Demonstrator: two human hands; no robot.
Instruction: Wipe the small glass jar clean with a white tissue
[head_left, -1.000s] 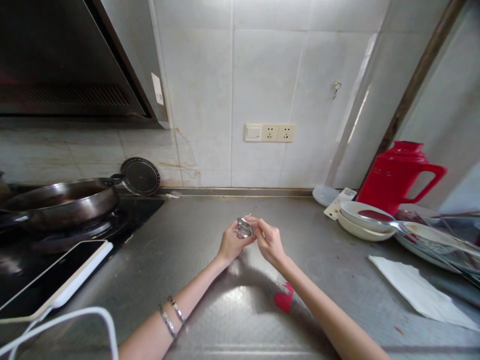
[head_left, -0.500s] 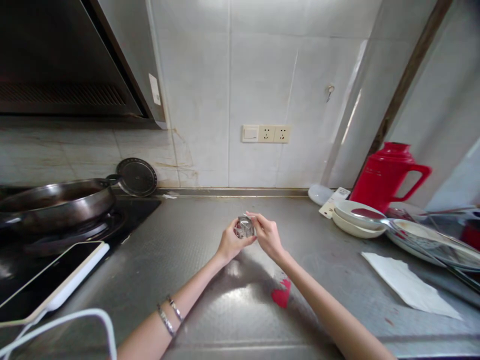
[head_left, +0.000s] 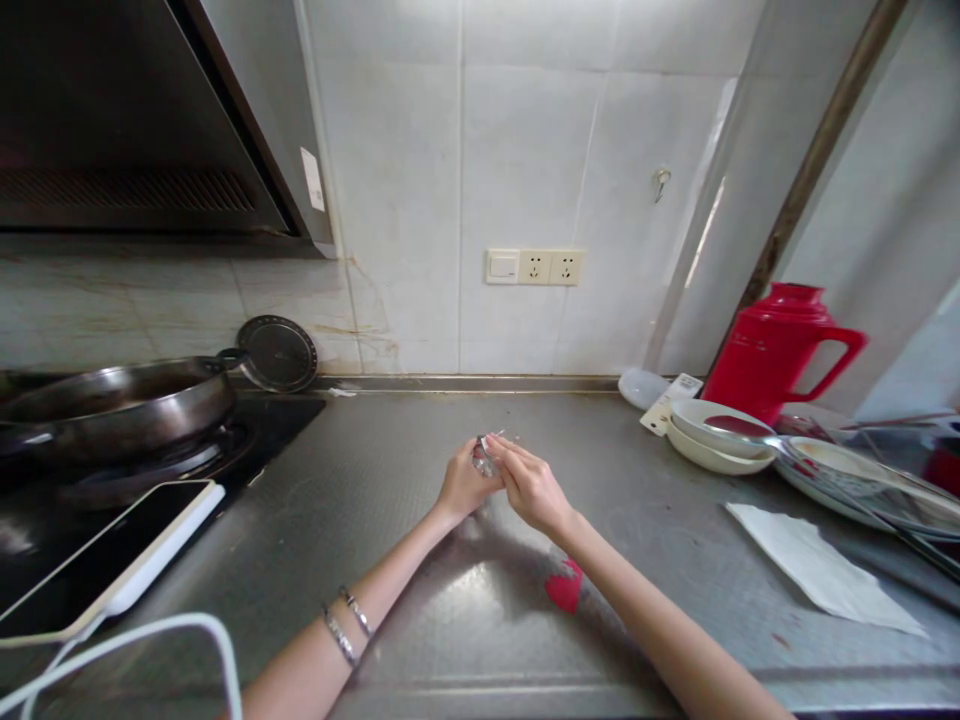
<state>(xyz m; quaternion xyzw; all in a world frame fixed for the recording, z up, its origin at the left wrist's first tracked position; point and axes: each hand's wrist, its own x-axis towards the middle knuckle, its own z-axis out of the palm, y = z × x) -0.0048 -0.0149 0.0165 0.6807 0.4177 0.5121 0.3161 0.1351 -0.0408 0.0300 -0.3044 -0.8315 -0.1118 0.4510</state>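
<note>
Both hands are together over the middle of the metal countertop (head_left: 390, 560). Between them is a small, round, shiny object (head_left: 484, 460), clear and silvery, perhaps in clear wrapping; I cannot make out its kind. My left hand (head_left: 461, 485) is wrapped round its left side. My right hand (head_left: 534, 487) is closed, its fingers pressed over the right side of the object and covering much of it. Thin wisps show just beyond the right fingertips, too small to name.
A pan (head_left: 127, 405) sits on the black cooktop at left, near a phone (head_left: 105, 560) with a white cable (head_left: 150, 625). At right stand a red thermos jug (head_left: 776, 350), stacked bowls (head_left: 712, 455), dishes and a paper napkin (head_left: 817, 570). A dark round disc (head_left: 277, 353) leans on the wall.
My right hand has moved left over the small shiny object and now hides more of it. My left hand keeps its hold. The view has shifted slightly.
</note>
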